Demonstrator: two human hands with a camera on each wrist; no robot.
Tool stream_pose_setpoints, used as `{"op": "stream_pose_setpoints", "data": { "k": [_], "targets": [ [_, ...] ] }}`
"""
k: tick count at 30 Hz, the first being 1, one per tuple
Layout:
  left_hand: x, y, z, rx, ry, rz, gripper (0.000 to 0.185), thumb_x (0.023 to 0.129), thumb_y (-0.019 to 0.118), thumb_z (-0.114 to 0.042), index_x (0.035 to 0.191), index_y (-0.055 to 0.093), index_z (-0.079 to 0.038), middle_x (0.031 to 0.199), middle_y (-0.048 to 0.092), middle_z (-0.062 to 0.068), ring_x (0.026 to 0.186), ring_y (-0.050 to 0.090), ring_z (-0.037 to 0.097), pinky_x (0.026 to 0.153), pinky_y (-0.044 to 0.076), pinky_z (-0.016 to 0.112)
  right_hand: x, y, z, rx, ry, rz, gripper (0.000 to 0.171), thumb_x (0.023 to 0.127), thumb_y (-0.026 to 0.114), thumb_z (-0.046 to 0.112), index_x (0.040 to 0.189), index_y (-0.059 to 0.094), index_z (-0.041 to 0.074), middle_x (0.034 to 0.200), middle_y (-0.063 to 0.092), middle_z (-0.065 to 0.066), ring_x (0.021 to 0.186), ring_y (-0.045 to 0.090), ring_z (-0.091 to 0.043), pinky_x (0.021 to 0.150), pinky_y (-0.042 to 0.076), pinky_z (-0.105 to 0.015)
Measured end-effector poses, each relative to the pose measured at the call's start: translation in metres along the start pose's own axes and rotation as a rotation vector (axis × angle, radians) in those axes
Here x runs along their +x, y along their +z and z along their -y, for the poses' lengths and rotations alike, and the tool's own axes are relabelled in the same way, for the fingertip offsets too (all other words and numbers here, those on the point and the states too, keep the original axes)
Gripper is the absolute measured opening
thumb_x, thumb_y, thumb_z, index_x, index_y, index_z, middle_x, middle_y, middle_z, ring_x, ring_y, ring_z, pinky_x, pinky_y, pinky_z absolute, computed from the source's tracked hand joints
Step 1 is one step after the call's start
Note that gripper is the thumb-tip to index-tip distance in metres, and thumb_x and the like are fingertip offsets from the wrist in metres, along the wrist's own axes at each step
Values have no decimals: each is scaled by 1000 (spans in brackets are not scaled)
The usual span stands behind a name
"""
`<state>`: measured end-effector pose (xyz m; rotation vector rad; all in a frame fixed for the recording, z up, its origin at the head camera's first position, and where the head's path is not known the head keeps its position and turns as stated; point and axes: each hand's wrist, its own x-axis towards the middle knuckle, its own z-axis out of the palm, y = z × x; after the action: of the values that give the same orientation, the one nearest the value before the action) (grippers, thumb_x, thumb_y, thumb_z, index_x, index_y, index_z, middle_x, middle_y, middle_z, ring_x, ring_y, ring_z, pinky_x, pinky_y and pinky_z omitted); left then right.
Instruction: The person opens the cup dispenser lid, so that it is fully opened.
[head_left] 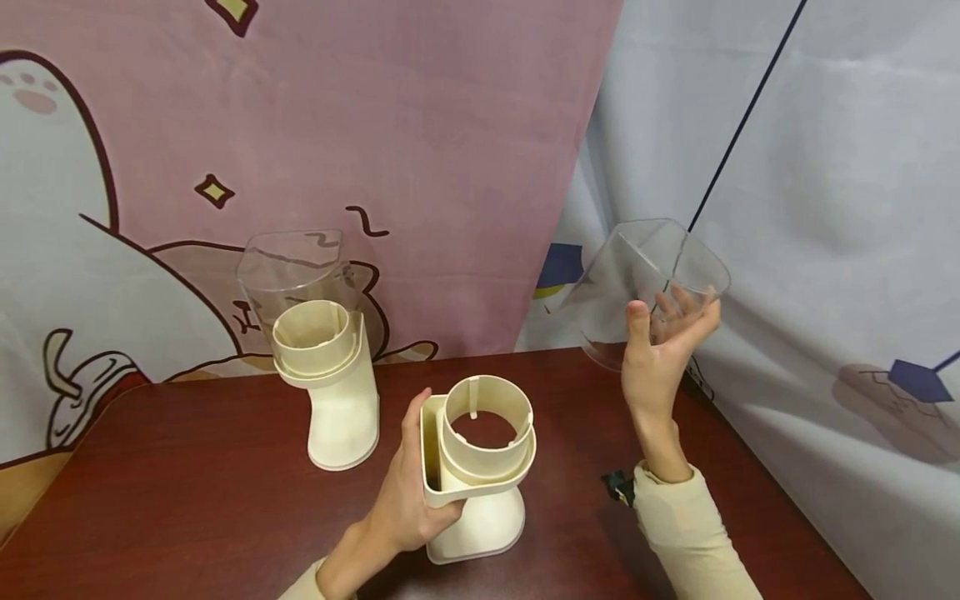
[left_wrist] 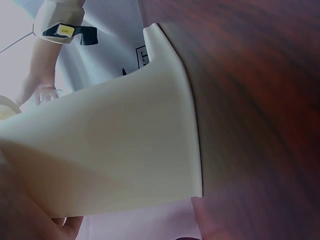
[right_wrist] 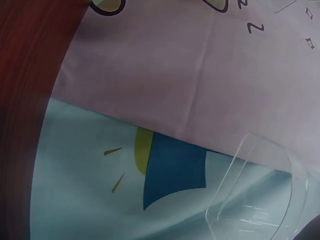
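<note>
A cream plastic base (head_left: 480, 467) with a round open collar stands on the dark red table (head_left: 187, 500). My left hand (head_left: 408, 492) grips its left side, thumb up along the wall. In the left wrist view the base's flared foot (left_wrist: 125, 150) fills the frame. My right hand (head_left: 663, 346) holds a clear plastic container (head_left: 648, 279) up in the air, tilted, to the right of the base. The container's rim (right_wrist: 255, 190) shows in the right wrist view. A second cream base (head_left: 333, 375) with a clear container (head_left: 296, 267) fitted on top stands at the back left.
A pink cartoon cloth (head_left: 337, 150) hangs behind the table, and a pale blue cloth (head_left: 825, 208) hangs at the right. The table's right edge (head_left: 757, 467) runs close under my right forearm. A black strap (head_left: 617, 485) sits at my right cuff.
</note>
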<state>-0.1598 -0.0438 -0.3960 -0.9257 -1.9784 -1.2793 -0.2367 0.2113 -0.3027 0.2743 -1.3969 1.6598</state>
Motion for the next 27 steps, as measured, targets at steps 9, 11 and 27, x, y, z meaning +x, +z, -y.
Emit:
{"op": "stream_pose_setpoints", "data": {
  "k": [9, 11, 27],
  "targets": [
    [1, 0, -2, 8, 6, -5, 104, 47, 65, -12, 134, 14, 12, 117, 48, 15, 103, 49, 19, 91, 36, 24, 0, -3, 1, -144, 32, 9, 79, 76, 70, 20, 137, 20, 21, 130, 33, -10, 120, 40, -24, 102, 28, -41],
    [1, 0, -1, 9, 8, -5, 104, 47, 65, -12, 135, 14, 12, 117, 48, 15, 103, 49, 20, 91, 35, 24, 0, -3, 2, -144, 38, 16, 79, 76, 70, 21, 137, 19, 22, 130, 33, -10, 120, 40, -24, 103, 27, -42],
    [-9, 6, 19, 10, 4, 6, 107, 48, 68, -17, 135, 13, 11, 120, 47, 13, 105, 48, 19, 92, 36, 25, 1, -5, -5, -277, 27, -20, 83, 74, 72, 21, 139, 22, 19, 125, 39, -6, 116, 42, -24, 97, 32, -38]
  ]
}}
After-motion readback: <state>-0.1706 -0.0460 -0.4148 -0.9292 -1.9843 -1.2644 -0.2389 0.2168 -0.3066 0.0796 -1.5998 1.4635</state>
